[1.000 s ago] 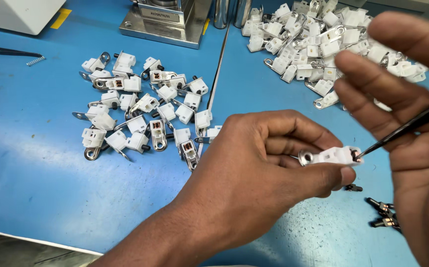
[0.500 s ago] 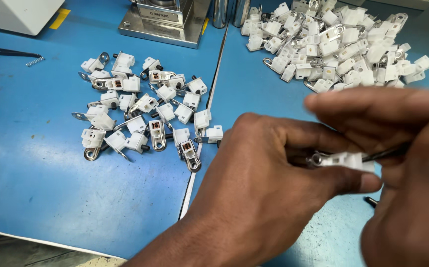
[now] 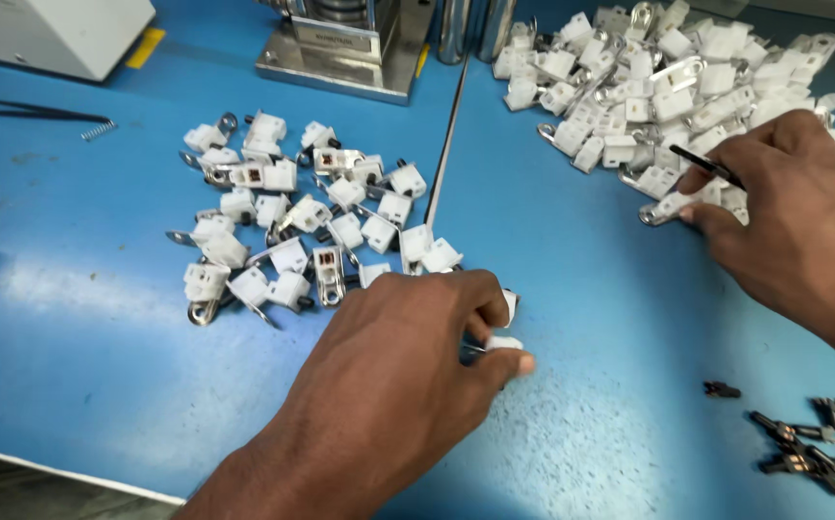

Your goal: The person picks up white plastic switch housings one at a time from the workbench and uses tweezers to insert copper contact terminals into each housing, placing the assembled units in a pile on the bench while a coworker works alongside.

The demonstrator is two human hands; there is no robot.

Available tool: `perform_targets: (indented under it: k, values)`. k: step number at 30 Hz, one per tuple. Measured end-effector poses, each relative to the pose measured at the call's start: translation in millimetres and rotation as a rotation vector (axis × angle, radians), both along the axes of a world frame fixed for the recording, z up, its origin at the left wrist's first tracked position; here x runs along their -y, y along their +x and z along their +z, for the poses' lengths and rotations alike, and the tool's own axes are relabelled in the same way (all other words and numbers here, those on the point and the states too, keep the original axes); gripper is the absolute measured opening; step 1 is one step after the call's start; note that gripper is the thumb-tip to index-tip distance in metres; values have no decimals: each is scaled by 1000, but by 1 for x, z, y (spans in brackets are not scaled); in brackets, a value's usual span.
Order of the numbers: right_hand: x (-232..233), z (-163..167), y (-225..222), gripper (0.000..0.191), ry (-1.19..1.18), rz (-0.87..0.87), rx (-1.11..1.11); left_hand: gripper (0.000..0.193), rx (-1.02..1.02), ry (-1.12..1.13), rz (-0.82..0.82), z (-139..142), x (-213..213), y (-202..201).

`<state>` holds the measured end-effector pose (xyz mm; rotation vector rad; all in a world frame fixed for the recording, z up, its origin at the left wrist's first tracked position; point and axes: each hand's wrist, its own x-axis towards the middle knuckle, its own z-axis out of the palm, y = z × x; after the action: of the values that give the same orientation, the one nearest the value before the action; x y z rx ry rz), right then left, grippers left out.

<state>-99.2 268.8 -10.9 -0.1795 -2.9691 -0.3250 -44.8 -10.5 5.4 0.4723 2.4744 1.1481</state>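
Head view shows a small white plastic block (image 3: 506, 343) pinched between the thumb and curled fingers of the left hand (image 3: 403, 371), knuckles up, low over the blue bench (image 3: 581, 289) beside the near heap of white parts (image 3: 292, 231). Farther right, the right hand (image 3: 793, 207) reaches palm-down into the far pile (image 3: 668, 87), its fingertips nipping a white piece with a shiny metal tab (image 3: 668, 205) while a thin dark tool (image 3: 706, 166) lies under its fingers; small dark metal clips (image 3: 812, 448) lie nearby.

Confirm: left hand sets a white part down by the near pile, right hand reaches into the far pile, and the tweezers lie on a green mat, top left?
Not quite. The mat is blue, not green, as the head view shows. The rest holds: left hand with white part, right hand at far pile, tweezers top left.
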Motion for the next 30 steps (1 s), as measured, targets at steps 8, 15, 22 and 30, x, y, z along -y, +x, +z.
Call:
perform_targets:
  k: [8,15,22,30]
  values:
    - [-6,10,-2,36,134,103,-50,29,84,8,154,4,-17,-9]
    - [22,28,59,33,-573,17,67,45,146,413,46,3,-45,-3]
    - [-12,4,112,33,-400,-285,239,35,422,468,-73,-8,-31,19]
    - [9,6,113,25,-439,-318,107,28,165,407,-20,10,-37,24]
